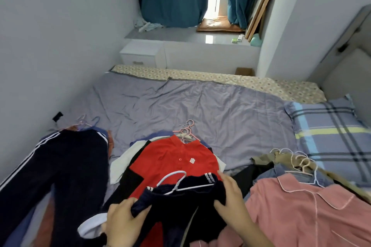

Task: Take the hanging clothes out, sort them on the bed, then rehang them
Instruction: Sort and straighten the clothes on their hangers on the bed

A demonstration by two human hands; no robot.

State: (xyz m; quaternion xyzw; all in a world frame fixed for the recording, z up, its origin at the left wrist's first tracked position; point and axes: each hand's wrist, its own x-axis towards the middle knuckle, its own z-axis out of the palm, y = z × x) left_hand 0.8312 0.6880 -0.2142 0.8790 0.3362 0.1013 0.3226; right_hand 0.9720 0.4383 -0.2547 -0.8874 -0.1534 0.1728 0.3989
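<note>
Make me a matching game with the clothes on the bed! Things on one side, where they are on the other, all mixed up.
Things:
1. red shirt
2. pink pyjama top
3. striped dark trousers
4. plaid pillow

Places:
A. far right, at the head of the bed
B. left pile
C. middle pile
D. right pile, near the camera

Pairs: 1-C, 2-D, 3-B, 4-A

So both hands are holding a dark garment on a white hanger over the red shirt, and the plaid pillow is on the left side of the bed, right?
Not quite. The head view shows the plaid pillow on the right side of the bed, not the left. The rest holds.
</note>
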